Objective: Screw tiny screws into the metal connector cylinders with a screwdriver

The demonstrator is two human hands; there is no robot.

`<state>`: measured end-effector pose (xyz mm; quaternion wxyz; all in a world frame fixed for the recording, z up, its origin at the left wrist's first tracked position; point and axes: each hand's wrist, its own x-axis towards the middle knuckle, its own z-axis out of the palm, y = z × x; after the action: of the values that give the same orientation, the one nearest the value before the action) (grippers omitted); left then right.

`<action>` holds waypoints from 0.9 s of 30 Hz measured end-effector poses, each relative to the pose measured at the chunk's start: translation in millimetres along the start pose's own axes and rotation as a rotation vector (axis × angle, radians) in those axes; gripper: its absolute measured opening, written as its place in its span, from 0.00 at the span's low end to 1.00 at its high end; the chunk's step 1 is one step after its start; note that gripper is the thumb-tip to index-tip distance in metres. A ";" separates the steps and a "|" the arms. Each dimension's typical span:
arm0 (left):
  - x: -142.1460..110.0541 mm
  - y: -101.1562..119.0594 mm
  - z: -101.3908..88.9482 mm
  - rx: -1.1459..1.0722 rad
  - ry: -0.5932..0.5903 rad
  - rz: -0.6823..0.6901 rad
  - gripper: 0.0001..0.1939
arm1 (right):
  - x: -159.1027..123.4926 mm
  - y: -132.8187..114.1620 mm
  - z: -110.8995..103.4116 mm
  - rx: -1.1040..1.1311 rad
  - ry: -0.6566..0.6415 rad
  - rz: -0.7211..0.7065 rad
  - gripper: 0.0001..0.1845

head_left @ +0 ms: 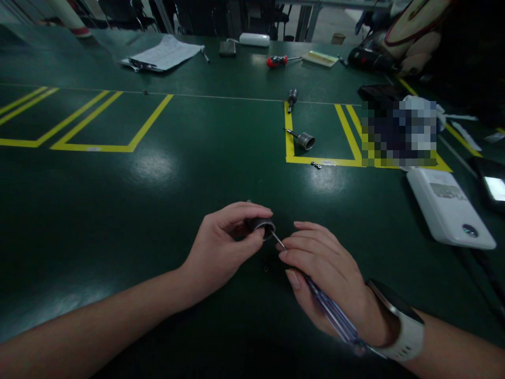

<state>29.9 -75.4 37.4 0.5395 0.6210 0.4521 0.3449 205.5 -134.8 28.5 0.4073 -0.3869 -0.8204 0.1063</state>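
My left hand is closed around a small dark cylindrical metal part, held just above the green table with its open end facing right. My right hand, with a white watch on the wrist, grips a screwdriver with a clear bluish handle. The screwdriver's thin metal tip reaches the rim of the cylindrical part. A tiny screw lies on the table just below the two hands.
A similar metal cylinder with a shaft and a small dark tool lie inside a yellow-taped box. A white device sits at right, a red-handled screwdriver and papers at the back. A small link lies by the tape.
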 end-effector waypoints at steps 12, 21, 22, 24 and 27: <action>2.2 0.3 0.8 -0.009 0.042 -0.029 0.10 | 0.0 -1.5 -0.3 -0.072 -0.022 -0.029 0.08; 1.2 -0.2 2.0 0.000 0.043 -0.015 0.10 | 2.0 -2.7 1.8 -0.105 -0.027 -0.042 0.07; 1.3 -0.5 1.9 0.002 0.045 -0.012 0.10 | 2.2 -3.2 2.0 -0.110 -0.034 -0.041 0.07; 1.8 -0.8 1.4 0.004 0.050 -0.011 0.10 | 1.9 -3.9 1.7 -0.083 -0.049 -0.029 0.07; 3.4 -1.5 -0.4 -0.014 0.045 -0.029 0.10 | -1.0 -2.5 0.0 0.139 0.015 0.107 0.08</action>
<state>30.4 -72.1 35.8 0.5384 0.6027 0.4706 0.3542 204.5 -137.1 29.2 0.4333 -0.4016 -0.7861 0.1816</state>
